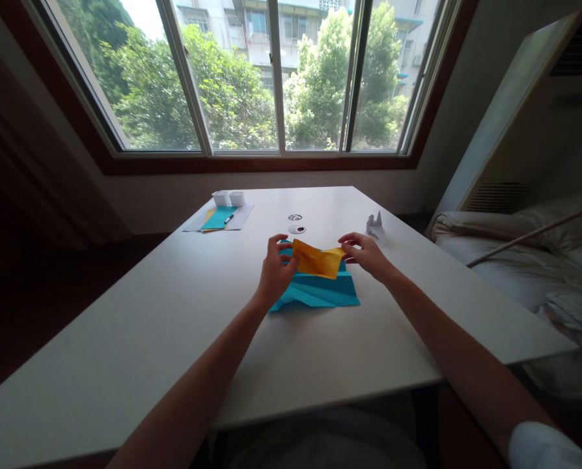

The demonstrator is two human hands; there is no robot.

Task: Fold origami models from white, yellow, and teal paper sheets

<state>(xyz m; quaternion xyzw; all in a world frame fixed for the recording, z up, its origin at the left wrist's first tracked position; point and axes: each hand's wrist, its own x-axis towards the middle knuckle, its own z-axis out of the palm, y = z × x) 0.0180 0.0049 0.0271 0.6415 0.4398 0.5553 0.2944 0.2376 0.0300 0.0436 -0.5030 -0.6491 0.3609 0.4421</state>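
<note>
While our left hand (275,273) and right hand (366,254) pinch the folded orange paper sheet (318,259) taut at nine and three o'clock, creased blue paper (320,292) cushions the white worktop (174,326).

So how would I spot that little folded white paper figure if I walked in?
Start at the white table under the big window and look to its right edge. The small white folded paper figure stands there alone, beyond the right hand; unlike the flat orange and blue sheets, it is pointed and upright.
</note>
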